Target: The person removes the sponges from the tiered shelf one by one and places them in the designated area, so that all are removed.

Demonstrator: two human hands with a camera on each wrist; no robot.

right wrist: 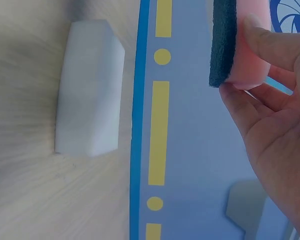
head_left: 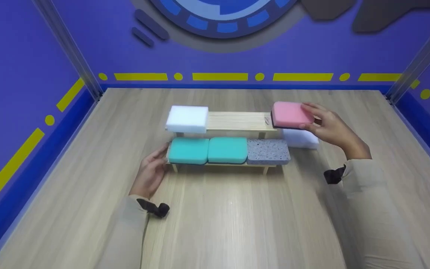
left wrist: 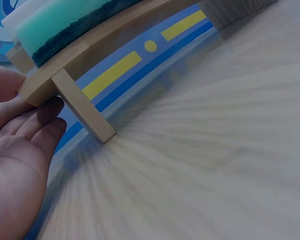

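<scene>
My right hand (head_left: 330, 125) pinches a pink sponge (head_left: 291, 114) by its right end, and the right wrist view shows the dark scouring layer (right wrist: 223, 45) under it. In the head view the sponge overlaps the right end of the upper shelf (head_left: 237, 120) of a two-step wooden rack. A white sponge (head_left: 187, 117) sits at that shelf's left end. On the lower step (left wrist: 85, 57) lie a teal sponge (head_left: 189, 151), a second teal sponge (head_left: 227, 150) and a speckled grey sponge (head_left: 268, 151). With thumb above and fingers below, my left hand (head_left: 150, 170) grips the lower step's left end.
Another white block (right wrist: 90, 90) lies on the wood-grain table (head_left: 230, 224), right of the rack and below the pink sponge in the head view. Blue panels (head_left: 222, 63) with yellow dashes rise at the back and both sides.
</scene>
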